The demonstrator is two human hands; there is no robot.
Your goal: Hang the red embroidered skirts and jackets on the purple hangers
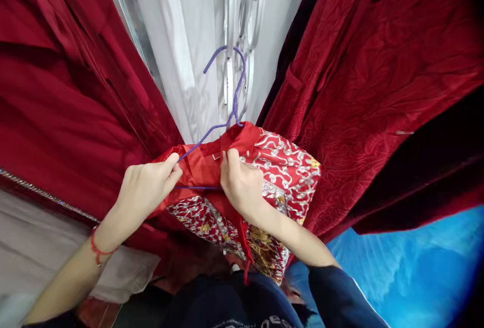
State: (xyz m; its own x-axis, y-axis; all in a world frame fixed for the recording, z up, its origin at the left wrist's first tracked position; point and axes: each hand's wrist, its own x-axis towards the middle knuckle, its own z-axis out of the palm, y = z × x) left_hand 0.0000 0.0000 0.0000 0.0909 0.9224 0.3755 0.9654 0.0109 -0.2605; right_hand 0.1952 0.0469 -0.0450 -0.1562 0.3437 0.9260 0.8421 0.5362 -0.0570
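Note:
A purple wire hanger [236, 93] is hooked over a white piece of hardware in front of me. From it hangs a red top [287, 171] with silver and gold embroidery, its right shoulder over the hanger. The hanger's left arm and lower bar show inside the open neck. My left hand [149, 184] is closed in a pinch where the hanger's left arm meets the red fabric. Closed on the top's neckline is my right hand [244, 181], thumb up. Red cords [244, 242] dangle below it. My hands hide both gripped spots.
Dark red fabric [71, 96] hangs at left, with a pale cloth [34, 237] below it. Patterned red velvet garments [378, 91] hang at right, above bright blue fabric [408, 267]. White chain-like hooks [257, 12] run down in front of white cloth [172, 30].

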